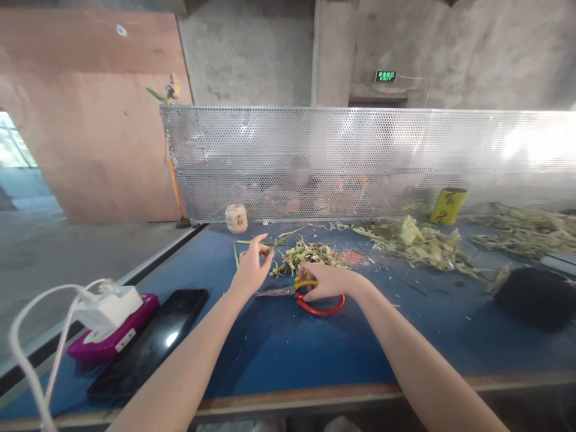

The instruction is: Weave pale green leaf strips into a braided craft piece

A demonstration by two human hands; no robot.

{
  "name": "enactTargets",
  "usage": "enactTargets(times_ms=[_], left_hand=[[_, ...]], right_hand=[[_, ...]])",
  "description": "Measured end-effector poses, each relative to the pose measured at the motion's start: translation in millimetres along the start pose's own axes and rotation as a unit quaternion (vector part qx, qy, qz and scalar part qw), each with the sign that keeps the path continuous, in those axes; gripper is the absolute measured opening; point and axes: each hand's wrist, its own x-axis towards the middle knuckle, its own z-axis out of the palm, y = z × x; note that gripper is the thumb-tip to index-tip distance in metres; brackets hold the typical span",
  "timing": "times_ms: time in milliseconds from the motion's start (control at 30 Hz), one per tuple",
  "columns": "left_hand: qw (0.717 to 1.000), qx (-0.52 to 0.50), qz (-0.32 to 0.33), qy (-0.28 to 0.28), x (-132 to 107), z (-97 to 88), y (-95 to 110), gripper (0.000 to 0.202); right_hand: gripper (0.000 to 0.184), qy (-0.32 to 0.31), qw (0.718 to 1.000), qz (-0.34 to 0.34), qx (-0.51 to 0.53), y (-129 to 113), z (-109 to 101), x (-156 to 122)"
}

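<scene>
In the middle of the blue table, my right hand (324, 279) is closed round the handles of a pair of scissors (320, 312). One handle is red, the other yellow, and the blades point left, under my left wrist. My left hand (252, 269) is raised to the left, its thumb and fingers pinched on a thin green plant strip (281, 241). Parts of this strip are hidden by the fingers. Just beyond my hands lies a heap of short, cut plant pieces (310, 255), greenish and pale.
A twine roll (236, 218) stands at the back left. Dried leaves (414, 240) and a yellow tin (449, 206) are at the back right, near a dark round object (535, 299). A phone (155, 339) and purple power strip (114, 336) lie left. Perforated metal panel (292, 144) closes the back.
</scene>
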Motion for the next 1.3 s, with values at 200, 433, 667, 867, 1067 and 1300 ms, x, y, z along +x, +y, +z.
enactTargets(times_ms=[200, 433, 667, 867, 1067, 1300], left_hand=[[0.989, -0.011, 0.075, -0.126, -8, 6.4, 12, 0.045], [0.983, 0.016, 0.083, -0.163, -8, 11.1, 13, 0.052], [0.971, 0.154, -0.114, -0.145, -3, 5.3, 5, 0.067], [0.953, 0.163, -0.172, -0.187, -5, 12.1, -3, 0.065], [0.953, 0.150, -0.195, -0.176, -1, 9.7, -1, 0.070], [0.974, 0.093, -0.175, -0.109, 1, 0.9, -2, 0.066]], right_hand=[[0.032, 0.219, 0.969, 0.006, 0.110, 4, 5, 15], [0.008, 0.211, 0.898, 0.006, 0.386, 2, 6, 26], [0.002, 0.269, 0.802, 0.047, 0.531, 10, -2, 25], [0.010, 0.242, 0.764, 0.028, 0.598, 4, -6, 20], [0.026, 0.215, 0.741, 0.030, 0.635, 4, -9, 18], [0.026, 0.214, 0.740, 0.044, 0.636, 8, -8, 19]])
